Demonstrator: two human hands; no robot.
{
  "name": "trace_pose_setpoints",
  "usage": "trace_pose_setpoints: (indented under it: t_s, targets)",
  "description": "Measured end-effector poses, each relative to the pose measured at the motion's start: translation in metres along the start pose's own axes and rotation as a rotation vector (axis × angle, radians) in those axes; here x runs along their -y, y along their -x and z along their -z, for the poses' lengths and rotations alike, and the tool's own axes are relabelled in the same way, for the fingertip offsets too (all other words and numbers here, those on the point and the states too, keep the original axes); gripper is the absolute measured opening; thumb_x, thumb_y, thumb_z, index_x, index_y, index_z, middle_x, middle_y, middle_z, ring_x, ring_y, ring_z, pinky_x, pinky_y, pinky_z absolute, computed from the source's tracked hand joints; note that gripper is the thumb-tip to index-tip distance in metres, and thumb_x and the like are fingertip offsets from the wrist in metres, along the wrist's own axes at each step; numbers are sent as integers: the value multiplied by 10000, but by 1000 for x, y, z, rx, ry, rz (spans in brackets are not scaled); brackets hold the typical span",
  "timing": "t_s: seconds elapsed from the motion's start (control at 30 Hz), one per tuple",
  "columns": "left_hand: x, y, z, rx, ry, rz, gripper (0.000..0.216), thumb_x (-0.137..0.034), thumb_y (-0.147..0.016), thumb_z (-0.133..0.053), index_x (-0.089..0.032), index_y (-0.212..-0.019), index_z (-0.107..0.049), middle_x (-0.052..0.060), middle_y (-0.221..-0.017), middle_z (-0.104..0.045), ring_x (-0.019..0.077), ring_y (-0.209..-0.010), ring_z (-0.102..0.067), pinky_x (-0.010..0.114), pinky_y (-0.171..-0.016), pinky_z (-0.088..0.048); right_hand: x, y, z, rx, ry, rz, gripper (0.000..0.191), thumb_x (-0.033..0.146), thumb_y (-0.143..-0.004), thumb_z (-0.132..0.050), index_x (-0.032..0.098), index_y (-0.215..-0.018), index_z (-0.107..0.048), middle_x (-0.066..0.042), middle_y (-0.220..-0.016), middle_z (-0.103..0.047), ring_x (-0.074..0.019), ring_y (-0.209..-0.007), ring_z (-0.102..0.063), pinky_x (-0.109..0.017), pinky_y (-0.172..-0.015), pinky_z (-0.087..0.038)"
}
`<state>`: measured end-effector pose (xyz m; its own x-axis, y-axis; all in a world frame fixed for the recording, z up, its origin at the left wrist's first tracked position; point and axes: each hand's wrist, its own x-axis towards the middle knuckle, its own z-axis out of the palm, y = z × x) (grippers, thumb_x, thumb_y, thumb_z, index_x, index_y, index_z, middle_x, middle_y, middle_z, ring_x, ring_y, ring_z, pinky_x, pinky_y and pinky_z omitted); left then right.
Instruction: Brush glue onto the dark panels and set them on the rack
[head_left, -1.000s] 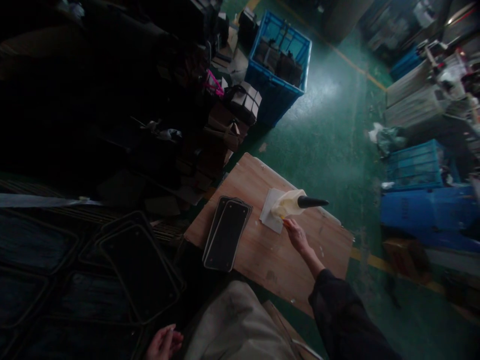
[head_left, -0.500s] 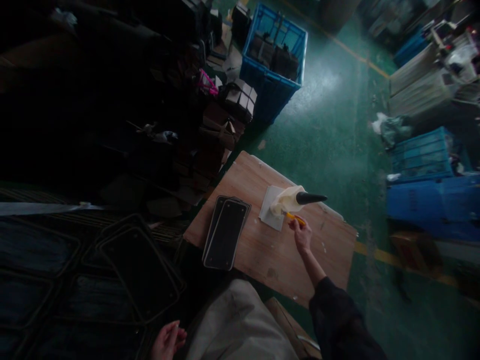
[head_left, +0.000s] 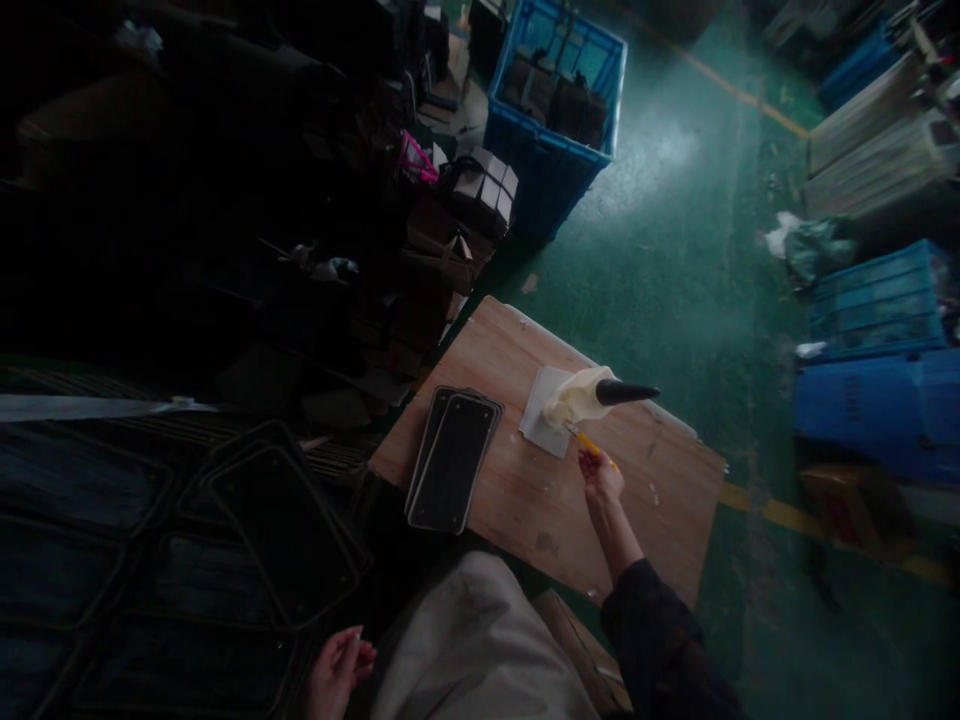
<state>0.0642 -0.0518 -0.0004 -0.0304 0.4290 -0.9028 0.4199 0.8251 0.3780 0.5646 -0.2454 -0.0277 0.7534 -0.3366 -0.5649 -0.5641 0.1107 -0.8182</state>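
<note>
My right hand is closed round a thin yellow-handled tool. Its far end reaches the base of a cream plastic bottle with a long black nozzle; the tip is too small to make out. The bottle lies tilted on a pale grey square pad on a wooden board. Left of the pad, flat black rounded panels with light edges are stacked. Low in the view, my left hand hangs beside my leg, fingers curled together, with a tiny pale spot at the fingertips.
More dark panels lie at the lower left. Bundled boxes are piled beyond the board's left side. A tall blue crate with dark bundles stands behind, and another blue crate is on the right. Green floor runs between.
The yellow-handled tool has turned so its handle points more toward me, and my right hand has dropped slightly away from the bottle. My left hand is nearly unchanged. The view has shifted slightly.
</note>
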Motion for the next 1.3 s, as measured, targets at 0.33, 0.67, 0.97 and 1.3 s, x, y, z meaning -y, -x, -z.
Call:
trace_pose_setpoints:
  t_s: [0.33, 0.67, 0.97, 1.3]
  targets:
    - [-8, 2, 4, -273, 49, -148, 513, -560, -528, -725, -155, -799, -565, -2, -563, -608, 165, -488, -623, 256, -420, -507, 8, 9, -10, 94, 69, -46, 91, 134, -658, -637, 140, -677, -549, 3, -615, -640, -106, -519, -631, -188, -528, -544]
    - [-20, -22, 31, -418, 123, -295, 359, -451, -713, -635, -188, -930, -524, 7, -762, -608, 160, -600, -672, 247, -445, -539, 4, 149, -37, 364, 216, 140, 290, 351, -714, -717, 128, -871, -618, -58, -756, -700, -204, -708, -705, -336, -666, -608]
    - [-27, -42, 52, -314, 349, -251, 386, -355, -693, -735, -166, -951, -519, -9, -703, -615, 151, -549, -670, 225, -432, -521, -61, 367, -145, 1244, 743, 760, 284, 383, -892, -579, 209, -1110, -633, -64, -944, -696, -192, -807, -673, -317, -708, -567]
    - [-14, -57, 75, -40, 624, -175, 480, -445, -553, -842, -128, -788, -570, 5, -651, -644, 135, -531, -659, 215, -457, -532, -118, 426, -191, 1694, 1034, 1308, 329, 274, -988, -403, 224, -1282, -540, -63, -991, -626, -141, -810, -616, -231, -682, -487]
